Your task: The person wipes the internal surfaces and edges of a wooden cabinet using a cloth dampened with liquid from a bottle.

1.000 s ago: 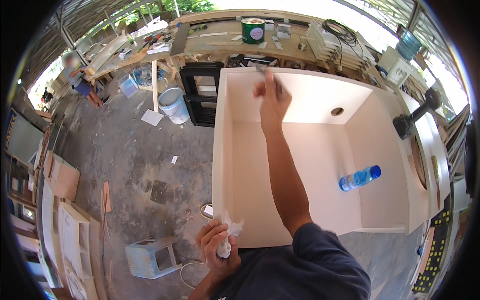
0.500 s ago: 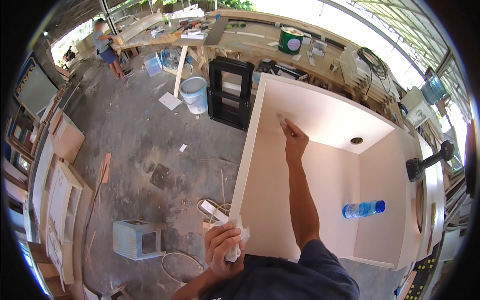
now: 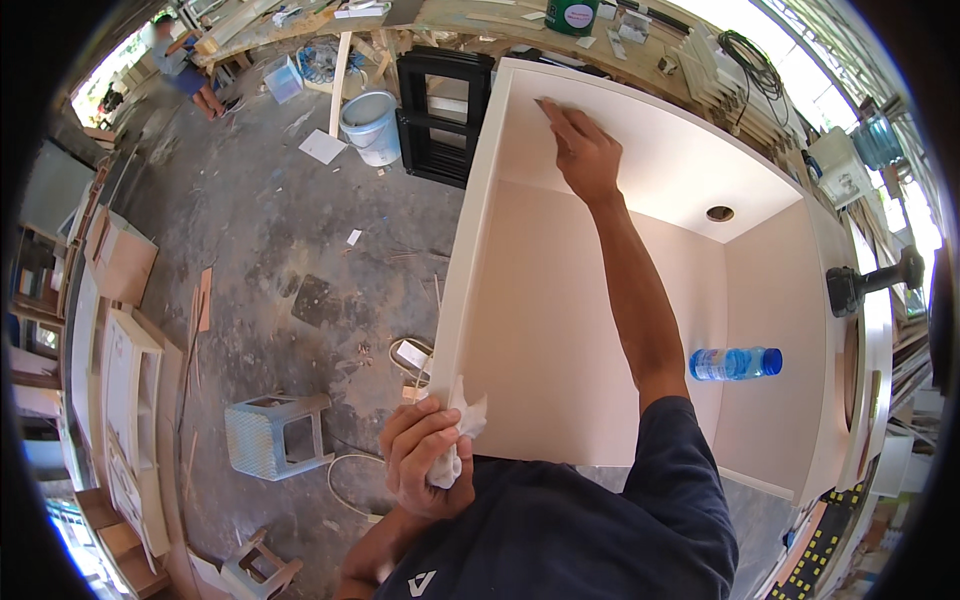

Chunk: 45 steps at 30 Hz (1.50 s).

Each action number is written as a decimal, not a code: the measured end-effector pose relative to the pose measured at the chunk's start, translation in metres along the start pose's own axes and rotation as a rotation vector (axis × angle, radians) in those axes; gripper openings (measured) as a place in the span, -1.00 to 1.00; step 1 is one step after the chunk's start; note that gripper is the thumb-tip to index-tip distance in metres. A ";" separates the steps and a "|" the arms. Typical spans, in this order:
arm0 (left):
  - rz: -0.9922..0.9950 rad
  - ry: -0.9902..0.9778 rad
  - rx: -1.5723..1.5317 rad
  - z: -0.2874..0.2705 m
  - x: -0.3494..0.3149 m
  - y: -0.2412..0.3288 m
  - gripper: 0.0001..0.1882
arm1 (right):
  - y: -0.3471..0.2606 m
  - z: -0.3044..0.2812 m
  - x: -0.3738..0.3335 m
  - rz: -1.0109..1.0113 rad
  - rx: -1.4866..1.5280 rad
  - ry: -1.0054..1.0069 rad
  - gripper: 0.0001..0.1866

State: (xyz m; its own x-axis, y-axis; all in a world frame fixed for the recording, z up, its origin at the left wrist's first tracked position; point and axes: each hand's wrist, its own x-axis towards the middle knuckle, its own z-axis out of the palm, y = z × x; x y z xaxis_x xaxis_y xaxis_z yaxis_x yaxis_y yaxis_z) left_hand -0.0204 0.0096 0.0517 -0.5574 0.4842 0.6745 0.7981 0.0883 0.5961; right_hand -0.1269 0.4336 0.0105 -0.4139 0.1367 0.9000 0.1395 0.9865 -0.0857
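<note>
In front of me is a large cream-white open cabinet. My right hand reaches to the upper left of its far inner panel, fingers pinched on a small thin piece whose dark tip meets the panel; its kind is too small to tell. A round hole pierces the same panel. My left hand is closed around a crumpled white cloth, by the cabinet's near left edge. Inside the cabinet, at the right, is a clear blue plastic bottle with a blue cap.
A black cordless drill rests on the cabinet's right side. Beyond are black frames, a bucket and a cluttered workbench. Left on the floor stands a plastic stool near a cable. A person stands far left.
My right hand has moved farther away along the panel, toward its upper left corner. The left hand keeps its cloth. The whole view has shifted, so the cabinet sits higher.
</note>
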 end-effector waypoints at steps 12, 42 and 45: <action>0.034 0.079 -0.016 0.003 0.001 -0.002 -0.72 | -0.007 0.015 0.014 -0.087 -0.022 -0.073 -0.43; 0.024 0.060 0.016 0.000 0.003 0.002 -0.72 | -0.021 0.029 0.000 0.033 0.123 -0.056 -0.48; 0.025 0.069 0.018 0.001 0.005 0.001 -0.71 | -0.016 0.031 -0.015 0.002 0.087 -0.165 -0.46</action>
State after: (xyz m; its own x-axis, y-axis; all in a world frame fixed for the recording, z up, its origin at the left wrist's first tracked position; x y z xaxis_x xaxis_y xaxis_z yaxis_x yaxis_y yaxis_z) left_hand -0.0217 0.0126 0.0553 -0.5516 0.4249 0.7177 0.8153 0.0931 0.5715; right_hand -0.1510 0.4185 -0.0149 -0.5565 0.1444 0.8182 0.0649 0.9893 -0.1305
